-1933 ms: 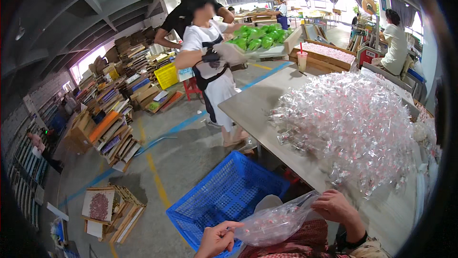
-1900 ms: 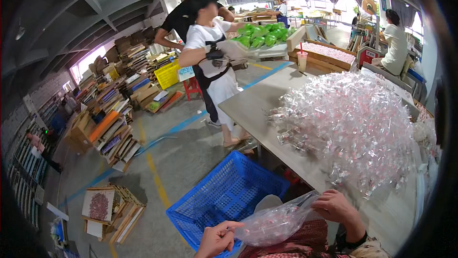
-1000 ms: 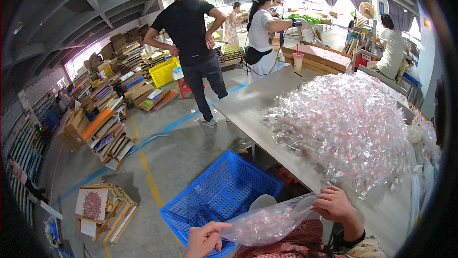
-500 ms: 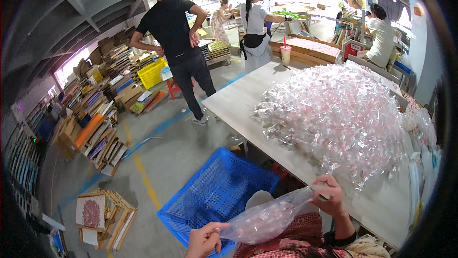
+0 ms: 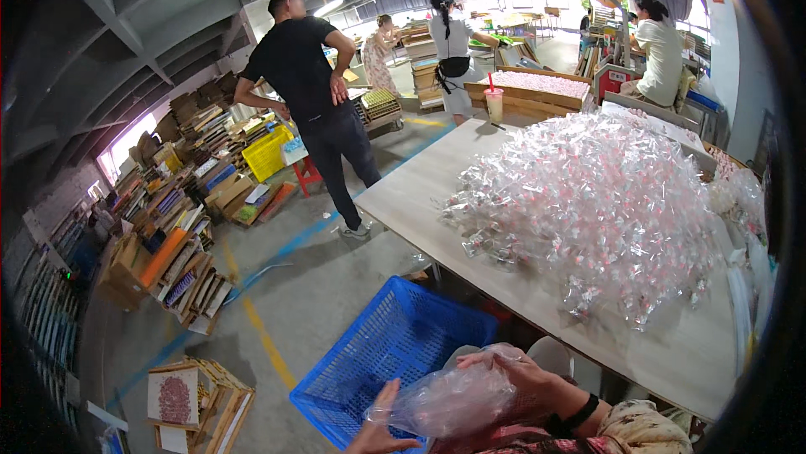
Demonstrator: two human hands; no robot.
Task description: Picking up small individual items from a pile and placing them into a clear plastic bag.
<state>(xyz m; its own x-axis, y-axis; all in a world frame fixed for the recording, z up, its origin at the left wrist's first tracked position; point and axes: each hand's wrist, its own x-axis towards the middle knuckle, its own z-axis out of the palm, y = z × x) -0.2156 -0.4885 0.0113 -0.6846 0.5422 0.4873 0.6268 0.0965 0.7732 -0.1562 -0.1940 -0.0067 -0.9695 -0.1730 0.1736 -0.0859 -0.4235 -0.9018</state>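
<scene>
A clear plastic bag (image 5: 453,399) with small pinkish pieces inside is in front of me, above the near rim of a blue plastic basket (image 5: 369,332). My right hand (image 5: 525,378) grips the bag's right end from above. At its other end, my left hand (image 5: 378,425) has thumb and fingers spread, with the bag's edge resting against it. On the table (image 5: 403,194) to the right lies a large heap of small clear-wrapped pieces (image 5: 596,211) with pink bits showing.
A drink cup with a red straw (image 5: 494,103) stands at the table's far edge. Beyond the basket, a person in black (image 5: 298,76) stands on the floor. Wooden frames (image 5: 201,404) lie at lower left, with stacked boards and boxes (image 5: 189,244) behind. Other people work farther back.
My right hand has come down and left, bunching the stretched bag. My left hand has loosened from a pinch into spread fingers. The view has shifted slightly.
</scene>
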